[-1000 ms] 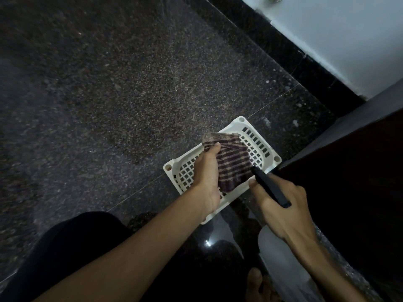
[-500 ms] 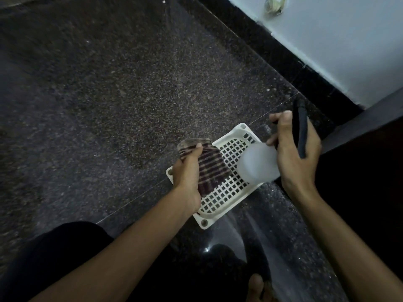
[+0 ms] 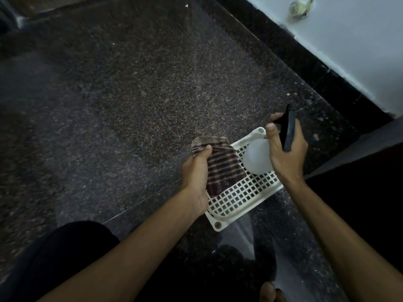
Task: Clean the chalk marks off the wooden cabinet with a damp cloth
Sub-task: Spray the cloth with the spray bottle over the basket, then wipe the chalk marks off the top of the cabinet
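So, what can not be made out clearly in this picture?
Head view:
1. The cabinet: its face is too dark; no chalk marks can be made out.
2. The cloth in the left hand: damp or dry cannot be told.
3. The bottle: partly covered by the right hand; its contents are unclear.
4. The small object on the wall: blurred, too small to name.

Cloth [image 3: 222, 168] left of bottle [image 3: 258, 159], over basket [image 3: 242, 205]

No text, label, brand or number can be read, neither on the checked cloth [image 3: 220, 168], the spray bottle [image 3: 257, 159] nor the white basket [image 3: 239, 197]
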### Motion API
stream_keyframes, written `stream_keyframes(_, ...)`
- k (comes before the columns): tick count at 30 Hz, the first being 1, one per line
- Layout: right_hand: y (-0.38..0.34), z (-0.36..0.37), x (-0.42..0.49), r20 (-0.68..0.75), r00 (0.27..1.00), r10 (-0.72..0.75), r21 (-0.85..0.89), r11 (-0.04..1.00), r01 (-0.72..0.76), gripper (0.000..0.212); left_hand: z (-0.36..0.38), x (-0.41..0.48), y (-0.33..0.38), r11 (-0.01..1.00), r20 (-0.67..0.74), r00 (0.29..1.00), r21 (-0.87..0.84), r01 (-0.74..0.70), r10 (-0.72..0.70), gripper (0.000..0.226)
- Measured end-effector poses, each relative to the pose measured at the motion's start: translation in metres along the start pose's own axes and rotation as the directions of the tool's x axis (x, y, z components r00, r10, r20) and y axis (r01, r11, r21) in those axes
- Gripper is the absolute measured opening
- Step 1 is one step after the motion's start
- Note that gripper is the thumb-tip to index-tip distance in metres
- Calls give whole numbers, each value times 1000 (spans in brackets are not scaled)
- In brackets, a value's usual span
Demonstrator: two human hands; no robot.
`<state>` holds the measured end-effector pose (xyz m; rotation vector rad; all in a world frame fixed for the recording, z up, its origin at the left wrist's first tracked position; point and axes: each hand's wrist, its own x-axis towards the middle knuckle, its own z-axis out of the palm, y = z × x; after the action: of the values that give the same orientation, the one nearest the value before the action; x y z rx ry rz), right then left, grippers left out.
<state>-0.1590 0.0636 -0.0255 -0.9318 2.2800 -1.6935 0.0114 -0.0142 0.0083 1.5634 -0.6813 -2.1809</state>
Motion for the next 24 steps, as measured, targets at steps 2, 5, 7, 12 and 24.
stream_keyframes(2,0,-3,-2,36,999,13,-45,999,-12,42,3,-3,0,1000,9,1000,-1,-9,9,28)
stream_keyframes(5,1,-9,-8,77,995,63,-101,993,-55,50,7,-7,-2,1000,29,999,10,-15,14,27)
stream_keyframes(7,4,-12,-20,64,992,113,-142,985,-103,63,10,-9,-3,1000,40,999,21,-8,7,26)
stream_keyframes(12,-2,-18,-71,-139,956,257,-5,966,-260,30,14,-8,-10,992,74,997,122,-24,15,26)
stream_keyframes(24,-29,-43,-91,629,600,495,551,260,-793,48,32,-19,-22,858,303,953,483,-175,24,26)
